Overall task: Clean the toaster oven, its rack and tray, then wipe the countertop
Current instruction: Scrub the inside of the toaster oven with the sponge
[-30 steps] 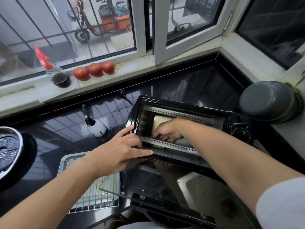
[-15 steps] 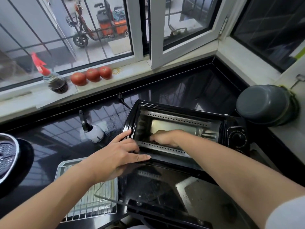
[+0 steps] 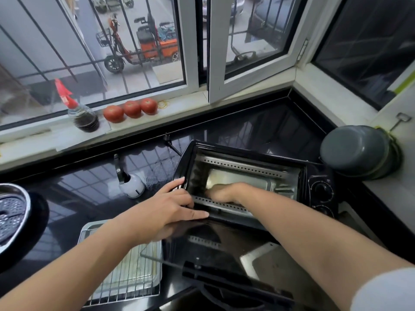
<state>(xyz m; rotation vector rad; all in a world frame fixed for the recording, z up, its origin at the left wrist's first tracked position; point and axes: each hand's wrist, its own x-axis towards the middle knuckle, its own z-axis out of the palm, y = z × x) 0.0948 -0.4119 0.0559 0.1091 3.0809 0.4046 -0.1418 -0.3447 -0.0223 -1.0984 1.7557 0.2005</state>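
Observation:
The black toaster oven (image 3: 318,191) stands on the dark countertop (image 3: 78,194) with its glass door (image 3: 224,250) folded down toward me. My left hand (image 3: 166,205) rests with straight fingers on the oven's front left frame. My right hand (image 3: 226,193) reaches into the cavity, low on the floor behind the perforated front strip. It is blurred, and anything under it is hidden. Left of the door, the wire rack (image 3: 130,272) lies on the metal tray (image 3: 89,227).
A white spray bottle (image 3: 132,186) lies on the counter left of the oven. A grey pot (image 3: 357,151) sits at the right. A steel steamer pot (image 3: 11,212) is at the far left. On the sill are a sauce bottle (image 3: 84,117) and three tomatoes (image 3: 132,108).
My right hand has slid a little across the oven floor and lies flatter than before. My left hand stays on the oven's front frame.

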